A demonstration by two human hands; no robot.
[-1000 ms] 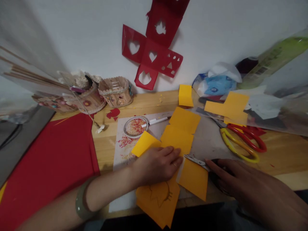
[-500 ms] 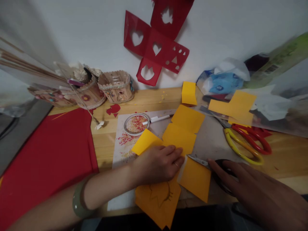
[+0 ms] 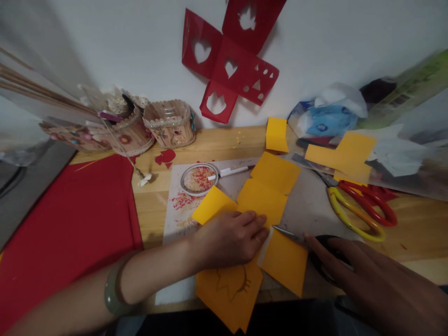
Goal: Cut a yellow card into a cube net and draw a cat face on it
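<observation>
A yellow paper cutout made of several square panels lies across the middle of the work surface. My left hand, fingers curled together, grips and presses its centre. A dark pencil-like drawing shows on the panel nearest me. My right hand holds small black-handled scissors, fingers about the handles. The blades look nearly closed, with their tip beside my left fingertips, at the corner between two panels. Whether the tip touches the paper I cannot tell.
Larger scissors with red and yellow handles lie at right. A round dish of paper bits and a white pen sit behind the cutout. Red paper covers the left. Craft-stick baskets stand near the wall, beneath a red cutout.
The small scissors have rolled slightly, so their blades look thinner. My left hand stays on the yellow paper. The whole view has shifted a little.
</observation>
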